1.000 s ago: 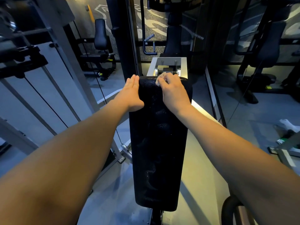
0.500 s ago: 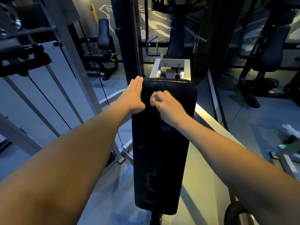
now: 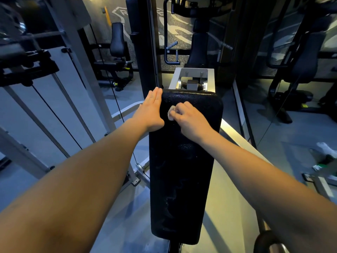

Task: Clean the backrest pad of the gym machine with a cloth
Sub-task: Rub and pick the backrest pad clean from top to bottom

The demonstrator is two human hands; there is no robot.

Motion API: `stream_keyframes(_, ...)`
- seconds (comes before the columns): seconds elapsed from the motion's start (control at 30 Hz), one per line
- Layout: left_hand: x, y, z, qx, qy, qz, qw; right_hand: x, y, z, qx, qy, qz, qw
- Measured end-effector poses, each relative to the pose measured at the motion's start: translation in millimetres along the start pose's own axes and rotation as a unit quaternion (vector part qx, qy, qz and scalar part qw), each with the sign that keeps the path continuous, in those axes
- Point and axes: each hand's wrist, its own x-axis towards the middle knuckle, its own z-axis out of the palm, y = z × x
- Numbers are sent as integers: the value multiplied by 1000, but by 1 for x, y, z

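Observation:
A long black backrest pad (image 3: 182, 170) stretches away from me in the middle of the head view, with faint streaks on its lower half. My left hand (image 3: 151, 112) lies flat with straight fingers along the pad's upper left edge. My right hand (image 3: 187, 119) is curled round a small pale cloth (image 3: 171, 112) and presses it on the pad's upper part, near the left side. Most of the cloth is hidden inside the fist.
A grey metal bracket (image 3: 193, 77) with a bolt sits just beyond the pad's top. Grey frame bars and cables (image 3: 60, 114) stand to the left. Other black gym machines (image 3: 118, 52) fill the back and right. A silver rail (image 3: 235, 136) runs along the pad's right.
My right hand has slid the cloth down from the pad's top edge and a little leftward. My left hand has stayed on the left edge.

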Motion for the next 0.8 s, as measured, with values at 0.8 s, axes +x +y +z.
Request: stream_keyframes(0.8, 8, 4, 16, -20, 37, -15, 999, 107, 32, -47, 75, -172, 154, 970)
